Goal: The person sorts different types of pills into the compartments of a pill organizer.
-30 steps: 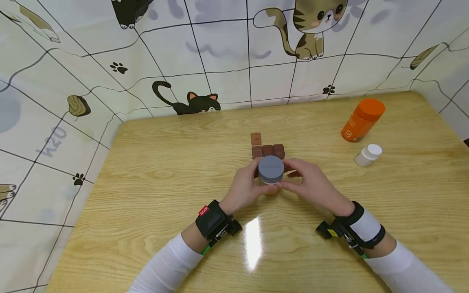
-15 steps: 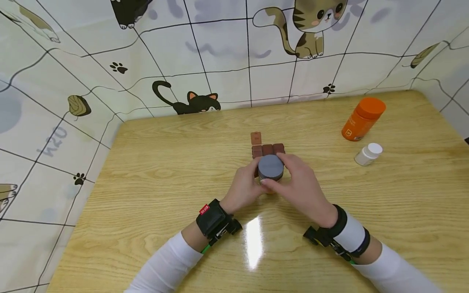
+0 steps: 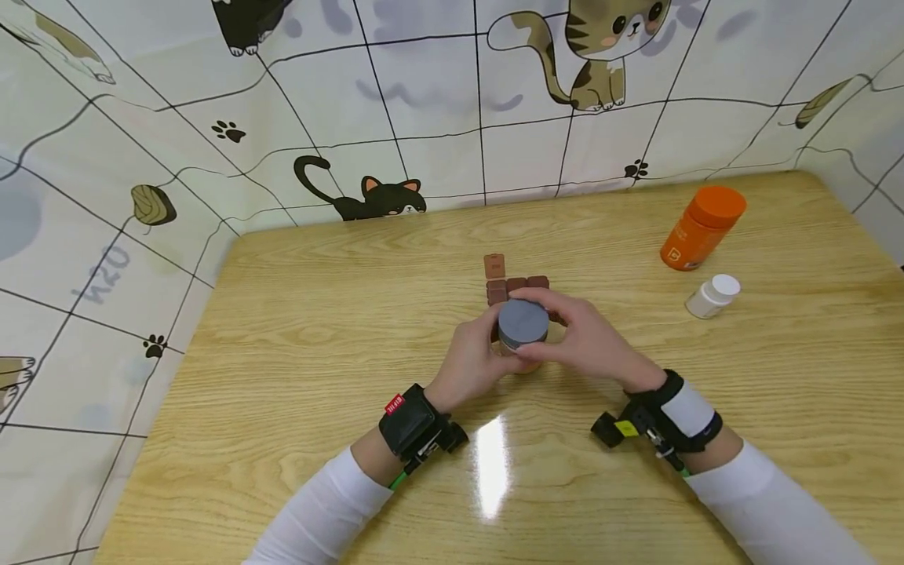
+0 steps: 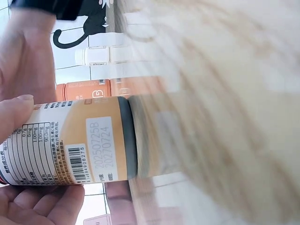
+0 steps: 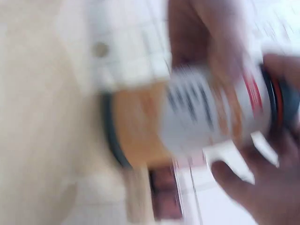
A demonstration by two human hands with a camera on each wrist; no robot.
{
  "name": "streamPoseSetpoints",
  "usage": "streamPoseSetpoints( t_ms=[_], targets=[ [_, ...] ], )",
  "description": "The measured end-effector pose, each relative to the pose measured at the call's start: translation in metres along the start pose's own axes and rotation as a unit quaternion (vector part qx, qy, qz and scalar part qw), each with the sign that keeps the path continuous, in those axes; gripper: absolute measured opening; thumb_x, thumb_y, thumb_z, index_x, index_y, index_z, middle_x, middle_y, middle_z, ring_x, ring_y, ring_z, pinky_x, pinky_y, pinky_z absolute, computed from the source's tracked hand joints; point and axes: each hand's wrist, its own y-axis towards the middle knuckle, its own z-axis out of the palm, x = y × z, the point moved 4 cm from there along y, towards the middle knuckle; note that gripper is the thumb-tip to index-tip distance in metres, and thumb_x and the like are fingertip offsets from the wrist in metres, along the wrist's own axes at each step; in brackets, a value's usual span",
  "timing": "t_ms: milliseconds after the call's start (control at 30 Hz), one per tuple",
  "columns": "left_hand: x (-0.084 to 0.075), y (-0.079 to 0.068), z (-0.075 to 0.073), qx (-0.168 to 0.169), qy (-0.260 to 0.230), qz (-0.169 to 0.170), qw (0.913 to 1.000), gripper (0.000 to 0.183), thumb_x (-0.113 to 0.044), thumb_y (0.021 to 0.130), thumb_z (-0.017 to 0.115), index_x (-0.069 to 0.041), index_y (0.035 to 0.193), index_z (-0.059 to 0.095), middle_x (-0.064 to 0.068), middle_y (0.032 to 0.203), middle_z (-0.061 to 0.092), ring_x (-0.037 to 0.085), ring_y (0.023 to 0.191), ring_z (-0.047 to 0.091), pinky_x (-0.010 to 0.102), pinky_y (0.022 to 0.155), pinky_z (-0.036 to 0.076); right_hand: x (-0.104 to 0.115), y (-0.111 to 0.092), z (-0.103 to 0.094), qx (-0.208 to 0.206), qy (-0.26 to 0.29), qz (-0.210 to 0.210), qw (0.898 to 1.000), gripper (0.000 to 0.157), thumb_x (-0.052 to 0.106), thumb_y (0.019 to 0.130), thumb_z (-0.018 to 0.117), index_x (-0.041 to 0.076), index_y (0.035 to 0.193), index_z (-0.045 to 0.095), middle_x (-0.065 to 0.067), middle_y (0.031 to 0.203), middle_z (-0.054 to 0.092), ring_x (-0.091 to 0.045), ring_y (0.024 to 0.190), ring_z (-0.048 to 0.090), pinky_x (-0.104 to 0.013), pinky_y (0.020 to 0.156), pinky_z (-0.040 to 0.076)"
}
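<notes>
A supplement bottle point(image 4: 93, 140) with an orange-and-white label and a grey lid point(image 3: 523, 322) stands upright on the wooden table. My left hand point(image 3: 469, 361) grips the bottle's body. On the other side, my right hand point(image 3: 582, 337) holds the lid, thumb at the near edge and fingers at the far edge. Just behind the bottle lies a brown pill box point(image 3: 517, 286) with several small compartments; one lid point(image 3: 494, 266) is flipped up, and the hands and bottle hide part of the box. The right wrist view is blurred.
At the back right stands a larger orange bottle point(image 3: 701, 229) with an orange cap. A small white bottle point(image 3: 713, 297) is in front of it. A cat-print sheet point(image 3: 438, 118) encloses the table's back and sides.
My right hand has shifted its hold around the lid, its wrist swinging inward and then back outward. The left hand and the bottle have stayed in place.
</notes>
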Motion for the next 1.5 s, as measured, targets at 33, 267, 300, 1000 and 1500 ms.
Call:
streamPoseSetpoints(
  t_ms=[33,267,300,1000,1500],
  targets=[
    [0.0,0.0,0.0,0.001,0.001,-0.004,1.0,0.062,-0.019,0.077,0.075,-0.004,0.13,0.045,0.01,0.116,0.058,0.01,0.103,0.052,0.024,0.083,0.046,-0.004,0.004,-0.003,0.038,0.032,-0.005,0.999,0.06,0.012,0.077,0.074,0.008,0.13,0.048,-0.011,0.125,0.052,-0.022,0.109,0.049,-0.048,0.092,0.04],
    [0.002,0.0,0.001,0.008,-0.005,-0.025,0.9997,0.066,-0.021,0.076,0.076,-0.002,0.131,0.044,0.011,0.119,0.057,0.011,0.104,0.053,0.024,0.084,0.046,-0.029,0.024,-0.007,0.229,0.251,-0.037,0.94,0.056,0.014,0.082,0.07,0.007,0.131,0.045,-0.012,0.132,0.044,-0.032,0.115,0.041,-0.037,0.095,0.038],
    [0.002,0.0,0.002,0.008,-0.007,-0.025,0.9996,0.065,-0.021,0.076,0.076,-0.002,0.13,0.044,0.01,0.119,0.057,0.01,0.105,0.052,0.024,0.084,0.046,-0.031,0.025,-0.007,0.24,0.269,-0.043,0.932,0.055,0.015,0.083,0.069,0.008,0.132,0.045,-0.012,0.132,0.044,-0.033,0.116,0.04,-0.036,0.095,0.038],
    [0.0,-0.001,-0.001,0.0,-0.001,-0.015,0.9999,0.06,-0.013,0.075,0.076,-0.003,0.127,0.048,0.011,0.115,0.06,0.013,0.104,0.054,0.028,0.085,0.046,0.01,-0.011,0.015,-0.138,-0.003,0.033,0.99,0.061,0.008,0.073,0.077,-0.002,0.125,0.045,-0.017,0.123,0.047,-0.026,0.113,0.043,-0.05,0.095,0.036],
    [-0.001,0.001,0.002,0.006,-0.008,-0.024,0.9997,0.06,-0.021,0.077,0.076,-0.005,0.127,0.048,0.007,0.117,0.058,0.01,0.103,0.053,0.025,0.083,0.046,-0.027,0.013,-0.005,0.209,0.315,-0.034,0.925,0.074,0.029,0.082,0.07,0.013,0.143,0.03,-0.016,0.143,0.028,-0.031,0.126,0.029,-0.035,0.102,0.033]
  ],
)
